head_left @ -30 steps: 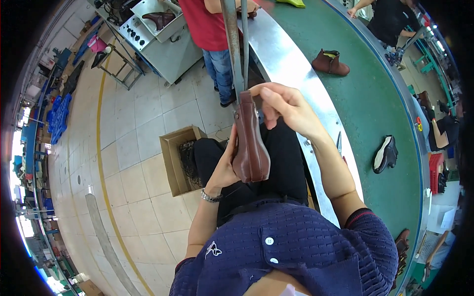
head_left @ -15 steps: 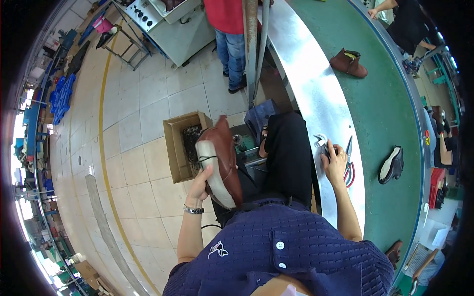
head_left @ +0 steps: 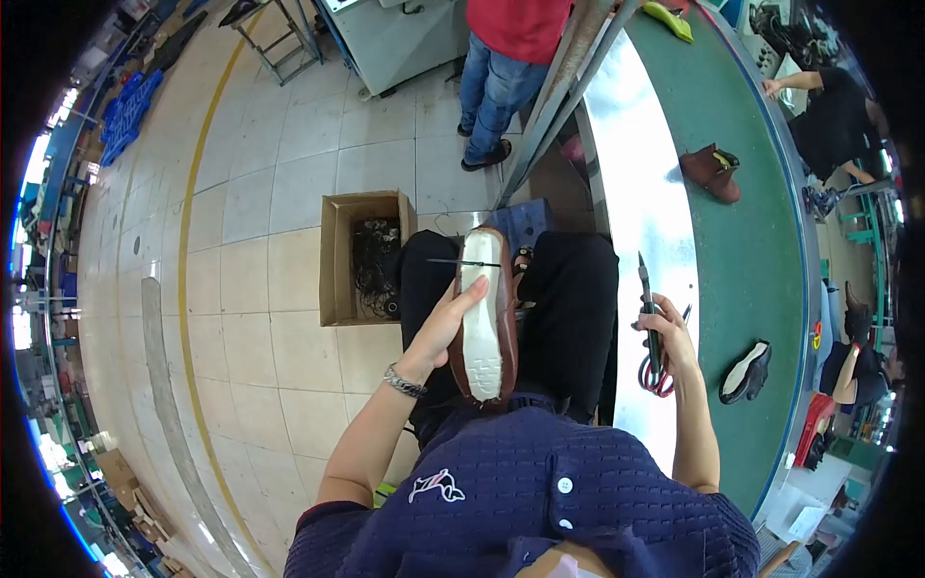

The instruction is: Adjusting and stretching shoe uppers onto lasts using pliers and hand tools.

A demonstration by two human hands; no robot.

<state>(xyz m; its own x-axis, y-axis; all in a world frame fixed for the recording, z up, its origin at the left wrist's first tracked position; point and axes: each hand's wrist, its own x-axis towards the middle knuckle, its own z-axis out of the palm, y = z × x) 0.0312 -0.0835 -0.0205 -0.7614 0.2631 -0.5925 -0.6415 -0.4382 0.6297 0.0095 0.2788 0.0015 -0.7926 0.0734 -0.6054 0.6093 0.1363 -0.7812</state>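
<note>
My left hand [head_left: 445, 326] grips a brown leather shoe [head_left: 508, 332] above my lap, thumb on its pale sole [head_left: 481, 337]. The sole faces up, and a thin black strap [head_left: 464, 262] crosses it near the far end. Over the metal ledge to the right, the fingers of my right hand [head_left: 670, 332] are closed on a slim black-handled tool [head_left: 652, 345] with a dark pointed tip; its exact kind is unclear. Red-handled scissors [head_left: 658, 379] lie on the metal ledge [head_left: 644, 144], partly hidden by that hand and tool.
A cardboard box [head_left: 332, 260] with dark tangled pieces stands on the floor beyond my left knee. On the green belt [head_left: 747, 250] are a brown boot [head_left: 711, 171] and a black shoe [head_left: 746, 372]. A metal post [head_left: 554, 101] rises ahead, near a person in red [head_left: 515, 34].
The shoe has moved right over my lap and turned sole up. My right hand has picked up the black-handled tool from the ledge. The view has shifted too.
</note>
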